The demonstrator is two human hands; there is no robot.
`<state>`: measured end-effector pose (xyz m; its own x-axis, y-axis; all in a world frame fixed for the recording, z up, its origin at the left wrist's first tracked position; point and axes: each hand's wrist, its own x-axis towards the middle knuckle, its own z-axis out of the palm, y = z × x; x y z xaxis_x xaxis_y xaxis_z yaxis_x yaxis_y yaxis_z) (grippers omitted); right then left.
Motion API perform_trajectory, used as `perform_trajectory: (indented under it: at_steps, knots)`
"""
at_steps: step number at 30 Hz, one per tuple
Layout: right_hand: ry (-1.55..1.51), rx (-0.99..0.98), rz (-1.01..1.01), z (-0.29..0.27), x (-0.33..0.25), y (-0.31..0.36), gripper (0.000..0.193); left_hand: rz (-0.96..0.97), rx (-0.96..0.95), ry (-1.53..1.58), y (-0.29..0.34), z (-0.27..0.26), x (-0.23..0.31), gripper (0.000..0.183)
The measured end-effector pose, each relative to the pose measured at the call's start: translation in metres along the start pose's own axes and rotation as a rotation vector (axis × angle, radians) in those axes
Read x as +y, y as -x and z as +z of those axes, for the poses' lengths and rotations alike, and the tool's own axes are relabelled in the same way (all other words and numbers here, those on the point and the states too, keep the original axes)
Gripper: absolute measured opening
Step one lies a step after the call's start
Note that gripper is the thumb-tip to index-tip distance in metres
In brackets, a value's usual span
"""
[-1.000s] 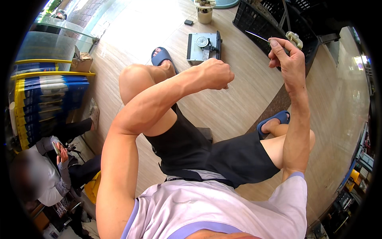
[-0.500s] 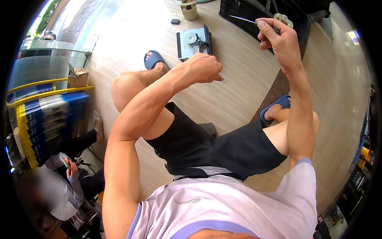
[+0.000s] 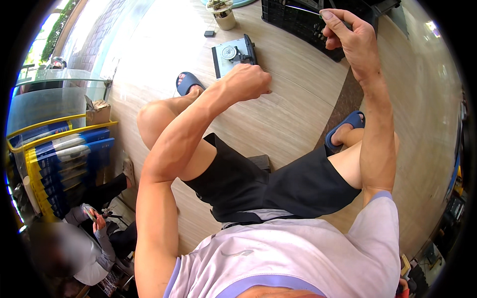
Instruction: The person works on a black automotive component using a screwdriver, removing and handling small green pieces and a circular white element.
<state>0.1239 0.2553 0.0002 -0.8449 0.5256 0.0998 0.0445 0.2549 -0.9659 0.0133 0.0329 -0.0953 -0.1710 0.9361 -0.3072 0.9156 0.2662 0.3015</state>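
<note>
My right hand [image 3: 355, 44] is raised at the upper right, closed in a pinch. From its fingertips a thin metal shaft points left, like that of a slim screwdriver [image 3: 300, 9]; its grip is mostly hidden by the fingers. My left hand [image 3: 248, 82] is curled into a fist over the floor, knuckles up, and what it may hold is hidden beneath it. Just beyond that fist lies a flat silver-and-black device [image 3: 222, 62] with a round hub on top, resembling a disc drive. In the picture the fist overlaps its near edge; whether they touch I cannot tell.
A black plastic crate [image 3: 278, 17] stands behind my right hand. A potted plant [image 3: 226, 20] and a small black block [image 3: 209, 34] sit on the floor farther off. At left are a yellow-framed rack [image 3: 69, 164] and a seated person [image 3: 97, 233] holding a phone-like object.
The view has shifted slightly, so the device, plant and crate appear higher and farther left. Both hands keep their closed poses, and the thin shaft still sticks out from my right fingers.
</note>
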Motion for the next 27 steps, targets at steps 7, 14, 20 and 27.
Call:
perform_trajectory:
  at_steps: [7, 14, 20, 27]
  knots:
    - [0.03, -0.02, -0.009, 0.002, -0.008, 0.001, 0.03, 0.023, 0.044, -0.016, -0.005, 0.014, 0.001, 0.029]
    - [0.02, 0.054, -0.039, 0.006, -0.035, 0.005, 0.023, 0.263, -0.078, 0.017, -0.017, 0.066, 0.018, 0.031]
    - [0.026, 0.113, -0.066, -0.004, -0.036, 0.011, 0.024, 0.241, 0.198, -0.152, -0.057, 0.04, -0.003, 0.027]
    - [0.019, 0.222, -0.107, -0.021, -0.033, 0.018, 0.025, -0.406, 0.524, 0.278, -0.084, 0.066, -0.034, 0.045]
